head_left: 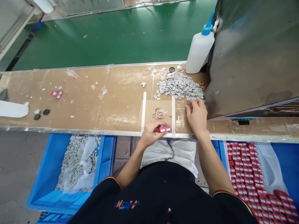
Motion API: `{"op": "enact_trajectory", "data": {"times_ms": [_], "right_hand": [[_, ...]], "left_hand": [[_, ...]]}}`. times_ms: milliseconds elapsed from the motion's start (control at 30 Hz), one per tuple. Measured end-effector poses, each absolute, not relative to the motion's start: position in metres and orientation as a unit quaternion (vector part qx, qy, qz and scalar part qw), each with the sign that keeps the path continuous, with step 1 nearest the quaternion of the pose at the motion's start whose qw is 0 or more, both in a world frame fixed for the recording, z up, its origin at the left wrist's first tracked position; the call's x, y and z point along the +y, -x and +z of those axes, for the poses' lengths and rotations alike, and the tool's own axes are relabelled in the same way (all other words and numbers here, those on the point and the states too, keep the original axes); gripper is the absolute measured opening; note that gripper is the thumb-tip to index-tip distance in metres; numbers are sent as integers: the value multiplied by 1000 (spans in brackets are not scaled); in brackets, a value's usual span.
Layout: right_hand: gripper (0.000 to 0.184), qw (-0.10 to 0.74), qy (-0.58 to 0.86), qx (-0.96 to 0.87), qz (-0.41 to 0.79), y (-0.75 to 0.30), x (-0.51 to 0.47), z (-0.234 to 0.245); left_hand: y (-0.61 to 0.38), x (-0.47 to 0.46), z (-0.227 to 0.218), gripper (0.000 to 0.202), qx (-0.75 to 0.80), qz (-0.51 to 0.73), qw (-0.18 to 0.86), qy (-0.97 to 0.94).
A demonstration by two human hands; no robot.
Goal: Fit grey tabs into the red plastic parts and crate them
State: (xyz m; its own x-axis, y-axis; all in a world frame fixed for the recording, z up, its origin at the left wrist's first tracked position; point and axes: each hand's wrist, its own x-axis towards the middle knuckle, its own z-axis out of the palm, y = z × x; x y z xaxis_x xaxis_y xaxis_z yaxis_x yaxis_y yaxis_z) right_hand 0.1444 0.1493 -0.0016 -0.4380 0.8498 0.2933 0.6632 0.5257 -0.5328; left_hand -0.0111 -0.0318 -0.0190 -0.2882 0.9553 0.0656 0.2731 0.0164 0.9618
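Note:
My left hand (151,134) is closed on a small red plastic piece (164,128) with two pale rectangles on its front, at the table's near edge. My right hand (197,115) rests at the near side of a heap of small grey tiles (181,86). Its thumb and forefinger are curled around one small grey tile (189,103). Between the hands, a small clear dish (159,114) sits on a cardboard patch bordered by two white tape strips.
A white squeeze bottle (200,51) with a blue nozzle stands behind the heap, beside a large dark panel (249,56). Blue crates flank me below: grey tiles in the left crate (106,161), rows of red pieces (245,168) at right. A green belt (116,37) runs behind.

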Motion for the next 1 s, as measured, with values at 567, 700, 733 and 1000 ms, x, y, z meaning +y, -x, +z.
{"op": "enact_trajectory", "data": {"times_ms": [567, 700, 733, 1000], "right_hand": [[31, 145, 404, -902, 52, -138, 155, -4], [30, 168, 402, -893, 112, -145, 160, 4], [28, 182, 399, -887, 144, -147, 159, 8], [17, 201, 278, -766, 544, -151, 102, 35]], "left_hand": [[15, -32, -19, 37, 580, 540, 403, -457], [17, -33, -19, 38, 573, 538, 417, -458], [17, -33, -18, 39, 571, 536, 424, -455], [21, -34, -15, 41, 545, 529, 481, -438]]}}
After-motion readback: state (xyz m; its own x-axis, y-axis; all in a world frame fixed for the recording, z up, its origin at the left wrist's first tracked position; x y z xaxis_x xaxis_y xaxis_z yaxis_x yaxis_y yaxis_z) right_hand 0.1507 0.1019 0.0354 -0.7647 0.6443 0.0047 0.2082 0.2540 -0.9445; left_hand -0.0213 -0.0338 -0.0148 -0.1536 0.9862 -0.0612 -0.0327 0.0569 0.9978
